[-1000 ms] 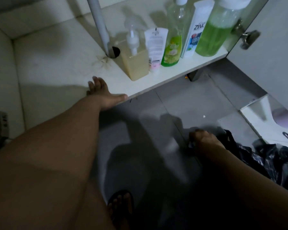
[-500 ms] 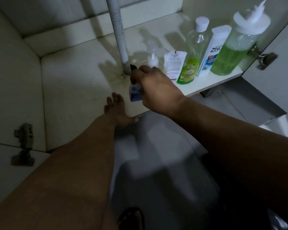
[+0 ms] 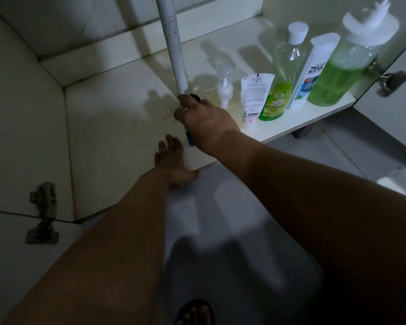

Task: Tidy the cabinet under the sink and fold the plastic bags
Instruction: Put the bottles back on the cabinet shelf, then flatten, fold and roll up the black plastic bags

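The open cabinet floor (image 3: 117,127) is white, with a ribbed drain hose (image 3: 172,43) running down into it. My left hand (image 3: 171,160) rests flat on the front edge of the cabinet floor, fingers straight. My right hand (image 3: 206,120) reaches in beside the base of the hose and grips a small blue item (image 3: 189,138), mostly hidden under my palm. Just right of that hand stand a pump bottle (image 3: 224,90) and a white tube (image 3: 253,99). No plastic bags are in view.
A green-labelled clear bottle (image 3: 281,85), a white Zinc bottle (image 3: 314,66) and a large green-liquid pump bottle (image 3: 347,64) line the right end of the cabinet floor. The open door with a hinge (image 3: 391,85) is at right; another hinge (image 3: 43,214) at left. My sandalled foot (image 3: 195,313) is below.
My right hand came up from the black bags on the floor with a small blue item and moved into the cabinet near the hose base. My left hand has stayed on the edge.
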